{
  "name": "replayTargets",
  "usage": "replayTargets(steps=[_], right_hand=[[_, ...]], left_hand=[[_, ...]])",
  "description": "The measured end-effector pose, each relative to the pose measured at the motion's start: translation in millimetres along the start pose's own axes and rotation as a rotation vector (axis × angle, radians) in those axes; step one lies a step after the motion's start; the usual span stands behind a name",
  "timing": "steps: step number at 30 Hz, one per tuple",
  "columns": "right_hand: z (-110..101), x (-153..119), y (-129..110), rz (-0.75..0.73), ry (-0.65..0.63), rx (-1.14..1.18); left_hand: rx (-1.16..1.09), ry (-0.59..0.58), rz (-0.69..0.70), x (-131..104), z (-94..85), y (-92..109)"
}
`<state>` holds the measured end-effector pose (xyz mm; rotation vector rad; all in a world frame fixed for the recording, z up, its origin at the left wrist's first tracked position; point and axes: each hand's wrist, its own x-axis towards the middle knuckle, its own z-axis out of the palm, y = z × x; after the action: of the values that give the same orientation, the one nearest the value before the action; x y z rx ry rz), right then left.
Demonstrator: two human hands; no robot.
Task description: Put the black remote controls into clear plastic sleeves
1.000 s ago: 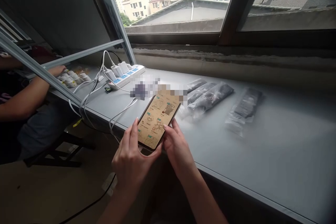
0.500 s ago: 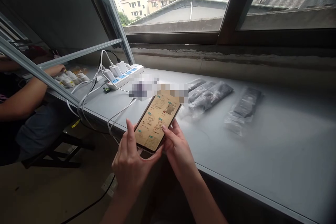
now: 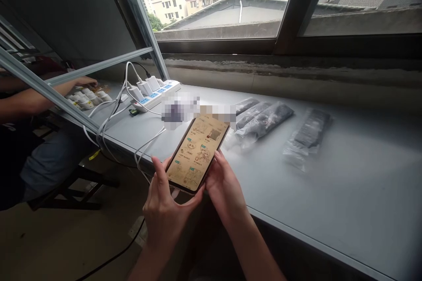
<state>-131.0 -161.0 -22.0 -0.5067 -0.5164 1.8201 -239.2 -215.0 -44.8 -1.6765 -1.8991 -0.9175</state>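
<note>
A smartphone (image 3: 198, 153) is held tilted above the front edge of the grey table, its screen lit with a tan page of sketch-like pictures. My left hand (image 3: 168, 202) grips its lower left side and bottom corner, with the fingers partly hidden behind it. On the right edge, my right hand (image 3: 226, 184) is closed around the phone, its thumb resting along the side. Part of a cable end shows at the phone's bottom, by my left hand. The phone's upper end borders on a blurred-out patch.
A white power strip (image 3: 158, 94) with several plugged chargers and trailing white cables (image 3: 145, 145) lies to the left. Bagged dark items (image 3: 263, 120) and another bag (image 3: 308, 134) rest on the table (image 3: 356, 197). Past a metal frame (image 3: 102, 66), another person's arm (image 3: 36, 101) reaches toward small white pieces.
My right thumb has moved off the screen to the phone's right edge. The pictures on the screen have shifted slightly. The other person's arm has moved forward and to the right.
</note>
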Motion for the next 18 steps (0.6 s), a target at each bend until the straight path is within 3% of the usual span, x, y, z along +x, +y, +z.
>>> replayTargets(steps=[18], right_hand=[[-3.1,-4.3,0.3,0.035,-0.042,-0.015]], left_hand=[[-0.028,0.073,0.041,-0.9,5.5,-2.0]])
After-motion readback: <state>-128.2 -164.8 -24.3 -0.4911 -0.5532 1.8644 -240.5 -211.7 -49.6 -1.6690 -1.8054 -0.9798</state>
